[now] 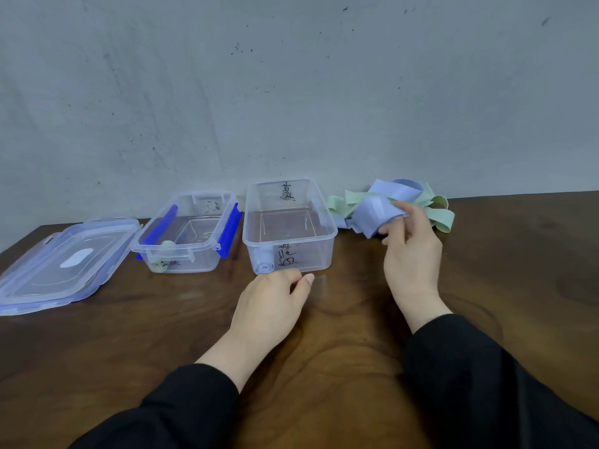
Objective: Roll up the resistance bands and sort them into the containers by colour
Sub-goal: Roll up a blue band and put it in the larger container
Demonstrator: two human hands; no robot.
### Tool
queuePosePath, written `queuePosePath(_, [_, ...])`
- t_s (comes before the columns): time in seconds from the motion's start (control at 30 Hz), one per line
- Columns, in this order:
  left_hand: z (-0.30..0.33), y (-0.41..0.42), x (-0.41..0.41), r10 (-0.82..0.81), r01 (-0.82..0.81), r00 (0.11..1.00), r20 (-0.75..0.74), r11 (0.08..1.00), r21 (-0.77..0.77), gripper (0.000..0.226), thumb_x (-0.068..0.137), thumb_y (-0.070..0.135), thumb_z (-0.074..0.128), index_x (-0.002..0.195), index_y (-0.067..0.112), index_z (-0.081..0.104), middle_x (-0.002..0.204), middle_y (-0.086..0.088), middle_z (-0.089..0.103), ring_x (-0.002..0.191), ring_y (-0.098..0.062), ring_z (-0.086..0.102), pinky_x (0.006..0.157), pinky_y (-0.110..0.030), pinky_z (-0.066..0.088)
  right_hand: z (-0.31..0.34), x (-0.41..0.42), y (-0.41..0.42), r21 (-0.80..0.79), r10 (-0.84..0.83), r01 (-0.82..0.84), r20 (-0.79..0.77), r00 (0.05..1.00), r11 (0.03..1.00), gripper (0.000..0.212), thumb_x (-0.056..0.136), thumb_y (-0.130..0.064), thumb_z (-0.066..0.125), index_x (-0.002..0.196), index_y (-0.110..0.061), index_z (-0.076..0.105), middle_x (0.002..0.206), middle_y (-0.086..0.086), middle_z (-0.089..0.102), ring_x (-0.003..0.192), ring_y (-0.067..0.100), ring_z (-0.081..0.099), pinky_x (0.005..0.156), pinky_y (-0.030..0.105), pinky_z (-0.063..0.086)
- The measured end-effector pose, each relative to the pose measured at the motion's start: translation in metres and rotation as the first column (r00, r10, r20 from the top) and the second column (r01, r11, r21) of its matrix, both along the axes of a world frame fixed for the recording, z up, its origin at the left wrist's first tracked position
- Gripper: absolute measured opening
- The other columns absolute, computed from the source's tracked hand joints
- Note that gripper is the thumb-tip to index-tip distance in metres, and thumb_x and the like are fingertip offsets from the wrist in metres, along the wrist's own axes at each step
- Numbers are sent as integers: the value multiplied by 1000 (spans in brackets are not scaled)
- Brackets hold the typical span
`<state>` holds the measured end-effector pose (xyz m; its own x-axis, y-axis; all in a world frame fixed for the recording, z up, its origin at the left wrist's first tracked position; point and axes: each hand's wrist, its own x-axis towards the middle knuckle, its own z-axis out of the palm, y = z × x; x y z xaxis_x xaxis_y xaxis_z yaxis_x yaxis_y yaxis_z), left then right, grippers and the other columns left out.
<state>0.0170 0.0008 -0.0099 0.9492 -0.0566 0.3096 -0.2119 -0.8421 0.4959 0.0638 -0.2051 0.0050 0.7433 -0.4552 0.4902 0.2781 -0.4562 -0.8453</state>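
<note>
Two clear plastic containers stand at the back of the wooden table. The right container (327,236) holds a rolled lavender band (264,259) in its near left corner. The left container (207,254), with blue clips, holds a rolled pale green band (165,251). A loose heap of green bands (440,218) and lavender bands lies to the right of the containers. My right hand (411,244) pinches a lavender band (372,215) at the heap's near edge. My left hand (272,306) rests on the table just in front of the right container, fingers loosely curled, holding nothing.
A clear lid (61,264) with a bluish rim lies flat at the far left. A grey wall stands directly behind the table (324,335). My black sleeves cover the near part of the table.
</note>
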Motion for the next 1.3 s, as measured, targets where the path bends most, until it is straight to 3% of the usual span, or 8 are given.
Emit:
queuePosePath(0.23, [6, 2, -7, -42, 42, 998, -45, 999, -17, 41, 97, 48, 46, 63, 27, 52, 54, 7, 50, 55, -7, 53, 49, -18, 29, 5, -18, 7, -222, 47, 49, 408, 912, 974, 31, 92, 6, 47, 111, -8, 67, 93, -22, 51, 88, 12, 52, 83, 27, 45])
queuePosePath(0.47, [11, 3, -23, -161, 201, 974, 160, 941, -273, 20, 95, 46, 50, 111, 40, 59, 85, 20, 63, 79, -4, 60, 70, -23, 49, 8, -58, 9, -466, 290, -35, 487, 824, 884, 23, 87, -4, 50, 92, 4, 70, 80, 12, 62, 76, 27, 55, 72, 36, 48])
queuePosePath(0.6, [23, -7, -38, -365, 417, 896, 251, 888, -196, 55, 95, 42, 50, 146, 46, 30, 129, 24, 49, 107, 4, 53, 88, -14, 45, 5, -84, 17, -637, 471, -118, 420, 776, 762, 16, 87, -8, 54, 99, -11, 63, 74, 11, 64, 67, 25, 52, 65, 36, 44])
queuePosePath(0.67, [25, -11, -40, -432, 493, 847, 311, 857, -152, 42, 97, 30, 52, 139, 32, 47, 130, 16, 52, 118, -4, 52, 96, -25, 45, 4, -92, 20, -662, 515, -166, 374, 771, 731, 17, 86, -8, 54, 101, -15, 59, 76, 7, 65, 67, 21, 51, 64, 34, 44])
queuePosePath(0.83, [31, -3, -53, -430, 498, 864, 261, 807, -318, 9, 94, 20, 61, 101, 24, 64, 101, 10, 63, 96, -16, 60, 81, -35, 51, 0, -103, 16, -432, 470, -348, 215, 856, 832, 39, 87, -24, 53, 126, -24, 55, 87, -14, 52, 79, 11, 53, 74, 26, 47])
queuePosePath(1.03, [60, 15, -69, -273, 352, 936, 223, 678, -645, 3, 92, 23, 64, 93, 26, 63, 87, -1, 65, 86, -23, 62, 77, -43, 53, 8, -109, 33, -344, 448, -454, -101, 888, 822, 40, 80, -56, 64, 110, -29, 62, 115, -14, 53, 113, 10, 53, 92, 27, 47])
queuePosePath(1.2, [105, 42, -74, -129, 285, 956, 263, 615, -735, 2, 93, 21, 63, 95, 21, 65, 69, -1, 64, 65, -17, 57, 61, -26, 46, 10, -112, 83, -75, 555, -608, -331, 763, 791, 4, 90, -38, 67, 89, -37, 63, 76, -24, 66, 70, -4, 62, 60, 15, 47])
queuePosePath(1.3, [136, 69, -61, -6, 237, 953, 302, 634, -736, 5, 93, 23, 64, 96, 20, 65, 70, -17, 59, 57, -26, 44, 54, -29, 38, 17, -112, 112, 103, 622, -624, -304, 722, 775, 18, 94, -32, 64, 81, -21, 67, 71, -10, 67, 65, 0, 61, 58, 15, 44])
